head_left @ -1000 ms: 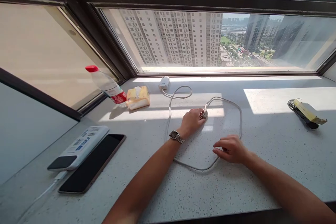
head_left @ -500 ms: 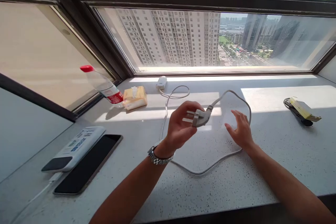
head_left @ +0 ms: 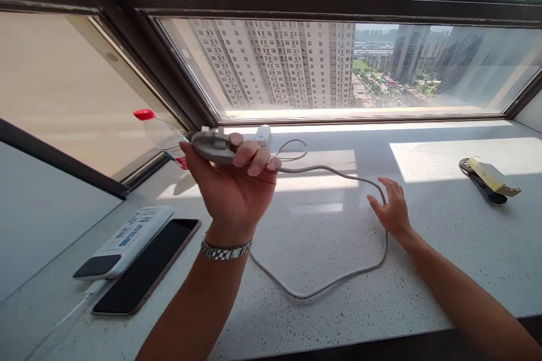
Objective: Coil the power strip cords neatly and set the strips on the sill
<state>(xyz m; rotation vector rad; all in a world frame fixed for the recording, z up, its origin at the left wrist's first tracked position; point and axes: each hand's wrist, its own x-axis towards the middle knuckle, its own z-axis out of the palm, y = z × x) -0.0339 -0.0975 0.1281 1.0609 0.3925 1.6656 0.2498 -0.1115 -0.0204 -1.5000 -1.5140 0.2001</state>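
Observation:
A grey power plug (head_left: 214,146) is raised above the white counter, gripped between the thumb and fingers of my left hand (head_left: 237,186). Its prongs point up and away and show only in part. The grey cord (head_left: 326,168) runs right from the plug, loops past my other hand and comes back along the counter. My right hand (head_left: 394,208) is low over the counter, thumb and fingers apart; the cord passes by its thumb, and I cannot tell whether they touch. Behind the plug, a white adapter (head_left: 263,134) with a thin cable stands near the window.
A white power bank (head_left: 127,240) with a cable lies beside a black phone (head_left: 148,265) at left. A red-capped bottle (head_left: 161,135) leans by the window frame. On the right lies a yellow-topped object (head_left: 493,175) with a dark coiled cable. The counter's front edge (head_left: 381,338) is near me.
My left hand has moved left and turned over, taking the plug with it; its prongs now point up. The cord has drawn left, and the tissue pack is now hidden. My right hand has barely moved.

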